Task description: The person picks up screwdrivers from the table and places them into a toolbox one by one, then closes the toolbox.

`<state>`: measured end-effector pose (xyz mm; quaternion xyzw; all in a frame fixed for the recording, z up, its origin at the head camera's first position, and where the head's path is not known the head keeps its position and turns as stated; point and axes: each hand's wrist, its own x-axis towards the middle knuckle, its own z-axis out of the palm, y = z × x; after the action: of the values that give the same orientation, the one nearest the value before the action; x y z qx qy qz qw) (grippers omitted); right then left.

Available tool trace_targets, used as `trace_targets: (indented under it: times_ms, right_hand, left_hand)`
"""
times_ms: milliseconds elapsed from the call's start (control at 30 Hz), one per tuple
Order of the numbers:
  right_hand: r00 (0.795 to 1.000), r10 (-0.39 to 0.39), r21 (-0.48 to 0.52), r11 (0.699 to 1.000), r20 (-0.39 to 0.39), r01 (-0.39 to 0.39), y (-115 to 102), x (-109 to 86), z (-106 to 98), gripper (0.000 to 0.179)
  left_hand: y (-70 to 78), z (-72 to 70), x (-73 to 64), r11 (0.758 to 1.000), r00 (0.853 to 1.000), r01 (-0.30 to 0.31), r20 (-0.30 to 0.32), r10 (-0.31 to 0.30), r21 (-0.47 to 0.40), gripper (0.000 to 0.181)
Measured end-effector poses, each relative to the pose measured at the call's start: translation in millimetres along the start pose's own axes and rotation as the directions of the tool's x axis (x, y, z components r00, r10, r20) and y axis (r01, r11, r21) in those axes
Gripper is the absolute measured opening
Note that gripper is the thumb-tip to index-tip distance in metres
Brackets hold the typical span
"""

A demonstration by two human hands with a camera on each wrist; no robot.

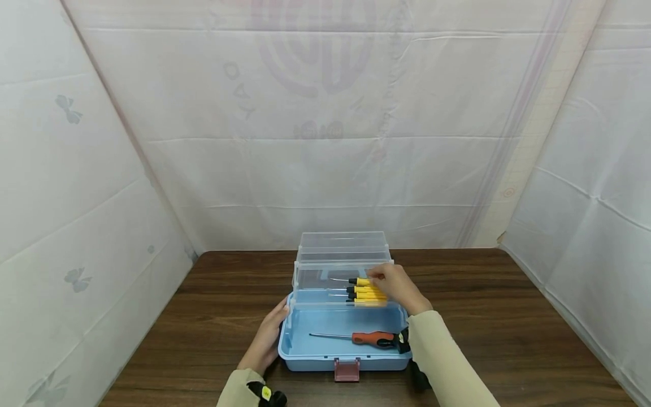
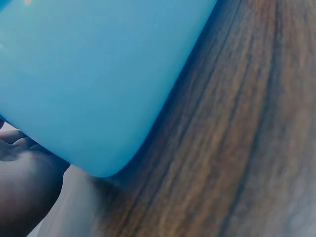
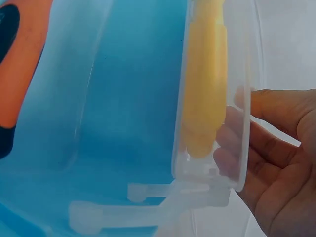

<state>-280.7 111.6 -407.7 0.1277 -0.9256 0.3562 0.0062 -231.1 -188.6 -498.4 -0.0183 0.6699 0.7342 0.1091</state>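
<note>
A light blue toolbox [image 1: 310, 365] with a clear, raised lid [image 1: 346, 240] stands on the table. My left hand [image 1: 265, 338] holds its left side, fingertips at the rim. In the left wrist view, part of that hand [image 2: 29, 182] shows beside the blue wall. Above the box's back half is a clear tray [image 1: 310, 277] with several yellow-handled screwdrivers [image 1: 368, 295]. My right hand [image 1: 399, 285] reaches over the tray's right end, fingertips at the uppermost handle. In the right wrist view, its loosely bent fingers show through the clear plastic close to the yellow handles [image 3: 205, 79].
An orange-and-black screwdriver [image 1: 366, 338] lies in the box bottom, its shaft to the left. A pink latch [image 1: 347, 370] hangs at the front. The dark wooden table [image 1: 203, 322] is enclosed by white sheeting [image 1: 325, 169] at the back and sides.
</note>
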Motion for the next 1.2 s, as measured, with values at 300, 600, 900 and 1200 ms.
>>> trace_targets:
  times_ms: [300, 600, 900, 1200]
  right_hand:
    - [1.000, -0.019, 0.006, 1.000, -0.024, 0.019, 2.6, -4.1, -5.8, 0.023]
    - [0.999, 0.004, 0.010, 1.000, -0.046, -0.003, 8.0, -7.6, -13.8, 0.024]
    - [0.998, 0.032, 0.038, 0.999, -0.050, -0.030, 17.1, -15.2, -21.7, 0.028]
    - [0.997, 0.059, 0.016, 0.998, -0.048, -0.058, 25.0, -25.8, -32.1, 0.030]
  left_hand:
    - [0.7, 0.3, 0.6, 1.000, 1.000, 0.004, -0.001, -0.004, 0.007, 0.064]
    - [3.1, 2.0, -0.3, 1.000, 1.000, 0.002, 0.002, -0.002, 0.006, 0.063]
    - [2.8, 1.5, -2.5, 1.000, 1.000, -0.012, 0.019, 0.012, 0.004, 0.060]
    - [2.6, 1.7, -1.8, 1.000, 1.000, -0.003, 0.003, 0.003, 0.006, 0.059]
